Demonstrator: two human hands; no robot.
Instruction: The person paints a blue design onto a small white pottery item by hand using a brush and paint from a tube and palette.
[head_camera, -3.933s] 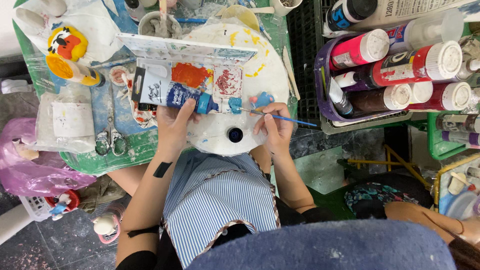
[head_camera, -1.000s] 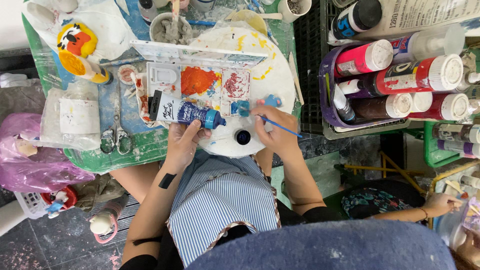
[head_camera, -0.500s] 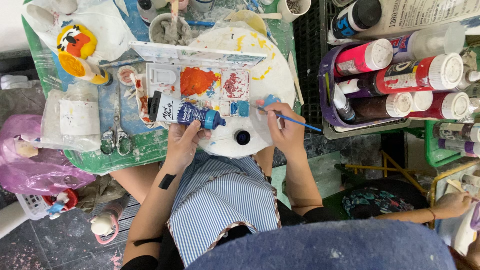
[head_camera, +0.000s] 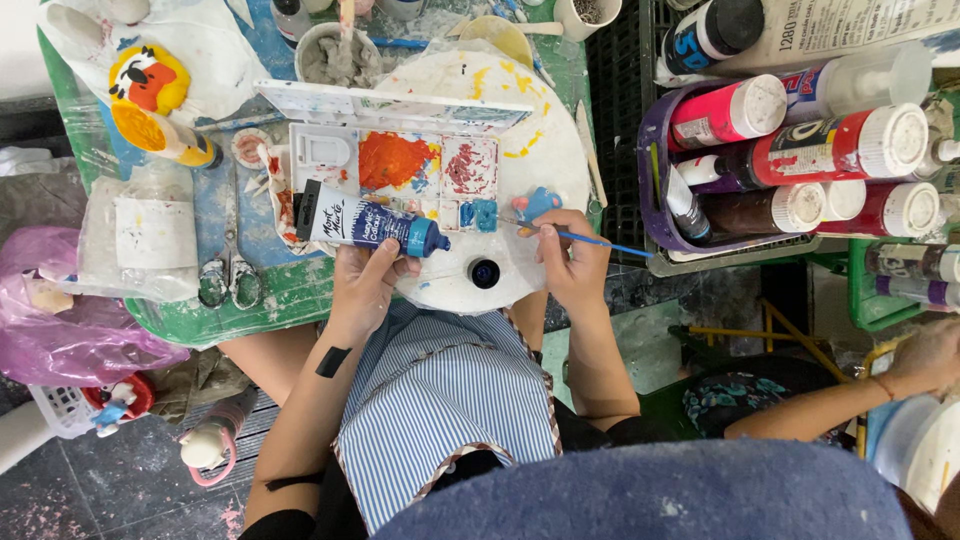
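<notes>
Left hand: fingers curled around blue paint tube, lying across the palette's near edge.
Right hand: pinching thin brush, tip just right of palette, beside small blue figure.

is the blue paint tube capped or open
Capped. The paint tube, lying sideways in the left hand over the palette, shows its blue cap on its tip.

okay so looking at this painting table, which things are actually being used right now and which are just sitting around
In use:
left hand holding dark blue paint tube
right hand holding thin blue-handled brush
small blue figurine
white plastic paint palette box

Lying about:
scissors
purple basket of paint bottles
orange bird figure
grey cup
</notes>
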